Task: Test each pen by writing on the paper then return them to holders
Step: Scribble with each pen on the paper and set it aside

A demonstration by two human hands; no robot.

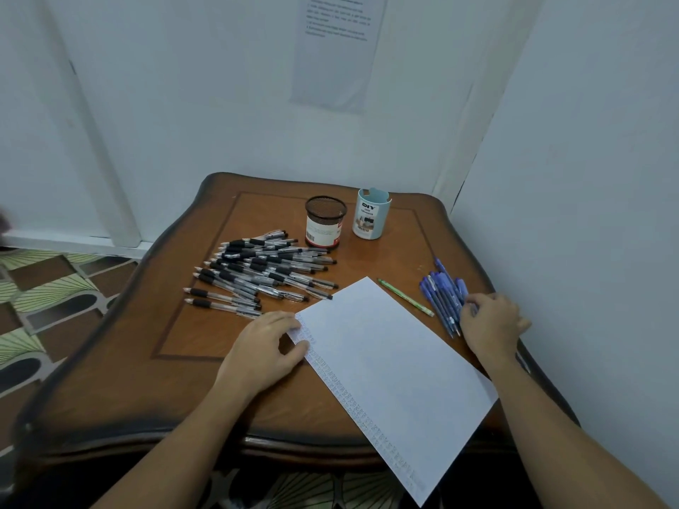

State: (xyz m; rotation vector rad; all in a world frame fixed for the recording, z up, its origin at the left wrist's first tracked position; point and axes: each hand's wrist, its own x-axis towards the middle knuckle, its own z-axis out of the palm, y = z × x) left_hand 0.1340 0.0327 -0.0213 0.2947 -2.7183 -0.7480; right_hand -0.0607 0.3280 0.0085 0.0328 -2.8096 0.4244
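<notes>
On the table [191,380] | left hand [264,347] flat, fingers straight, pinning the paper [385,361] against sliding | right hand [492,325] over blue pens [441,299], probably choosing one; fingers hidden, grip unclear | black pens [264,270] heaped beside mesh holder [325,222] and DIY holder [372,214].

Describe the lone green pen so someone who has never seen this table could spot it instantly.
On the wooden table, look just beyond the right edge of the white paper. The green pen lies there alone, between the sheet and the blue pens. It is the only green one.
</notes>
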